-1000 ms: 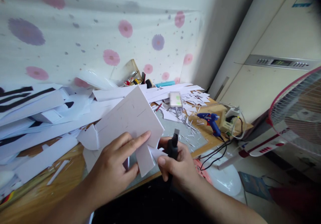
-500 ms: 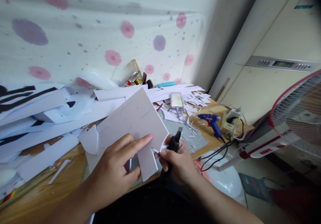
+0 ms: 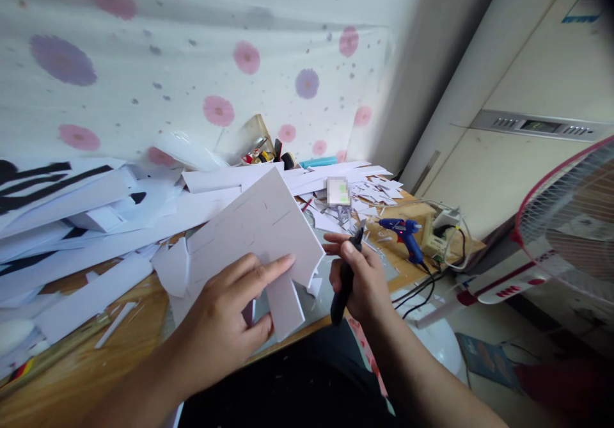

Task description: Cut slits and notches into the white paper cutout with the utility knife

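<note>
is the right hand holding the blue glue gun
No, the right hand is wrapped around a black cutter knife, while the blue glue gun is apart from it, on the right side of the picture.

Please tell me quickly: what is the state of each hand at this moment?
Left hand: holding the white board, index finger laid on its face.
Right hand: closed around the black cutter.

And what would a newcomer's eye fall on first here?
First, the white foam board at centre, held by the left hand, then the black utility knife in the right hand beside it. Behind, pink and purple flowers dot the white wall covering.
</note>
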The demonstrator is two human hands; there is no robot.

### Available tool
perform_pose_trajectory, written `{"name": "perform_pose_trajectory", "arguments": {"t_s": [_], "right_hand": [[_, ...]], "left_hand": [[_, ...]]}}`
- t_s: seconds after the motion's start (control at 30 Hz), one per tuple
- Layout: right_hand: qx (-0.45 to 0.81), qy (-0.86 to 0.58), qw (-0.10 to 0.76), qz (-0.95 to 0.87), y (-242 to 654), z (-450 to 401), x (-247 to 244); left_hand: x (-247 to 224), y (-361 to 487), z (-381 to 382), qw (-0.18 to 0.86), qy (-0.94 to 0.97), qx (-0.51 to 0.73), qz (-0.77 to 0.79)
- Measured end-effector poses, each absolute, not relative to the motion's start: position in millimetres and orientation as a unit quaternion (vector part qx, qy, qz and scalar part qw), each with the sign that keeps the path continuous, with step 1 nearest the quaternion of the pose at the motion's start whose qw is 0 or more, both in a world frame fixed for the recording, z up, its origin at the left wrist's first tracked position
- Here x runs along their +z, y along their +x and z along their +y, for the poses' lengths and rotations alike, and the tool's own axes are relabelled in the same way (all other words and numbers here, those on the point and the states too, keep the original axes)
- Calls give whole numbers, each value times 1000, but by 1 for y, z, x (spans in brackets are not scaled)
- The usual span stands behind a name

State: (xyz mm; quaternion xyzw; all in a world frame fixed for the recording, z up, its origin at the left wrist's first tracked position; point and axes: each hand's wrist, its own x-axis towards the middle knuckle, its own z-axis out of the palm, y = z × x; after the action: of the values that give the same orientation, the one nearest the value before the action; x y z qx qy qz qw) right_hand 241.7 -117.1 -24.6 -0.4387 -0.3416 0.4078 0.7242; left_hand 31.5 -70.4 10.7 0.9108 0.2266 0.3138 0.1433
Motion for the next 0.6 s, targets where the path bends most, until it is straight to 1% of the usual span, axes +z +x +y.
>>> {"name": "perform_pose_trajectory", "arguments": {"t_s": [0.1, 0.17, 0.27, 0.33, 0.4, 0.5, 0.6], "right_hand": [[476, -405, 691, -364, 241, -117, -18], [512, -418, 664, -350, 238, -116, -15], [527, -452, 656, -297, 234, -116, -16], [517, -468, 669, -257, 237, -117, -19], [500, -475, 690, -218, 246, -120, -24], [479, -471, 722, -165, 268, -127, -32], [460, -461, 750, -121, 291, -133, -41]], "left_hand": [[1, 38, -72, 129, 922, 286, 228], [-5, 41, -75, 123, 929, 263, 230], [-7, 39, -79, 137, 937, 221, 233], [-6, 31, -77, 160, 936, 213, 229], [-7, 15, -70, 166, 920, 245, 257], [-17, -16, -53, 118, 854, 326, 387], [-33, -47, -37, 117, 817, 332, 456]]}}
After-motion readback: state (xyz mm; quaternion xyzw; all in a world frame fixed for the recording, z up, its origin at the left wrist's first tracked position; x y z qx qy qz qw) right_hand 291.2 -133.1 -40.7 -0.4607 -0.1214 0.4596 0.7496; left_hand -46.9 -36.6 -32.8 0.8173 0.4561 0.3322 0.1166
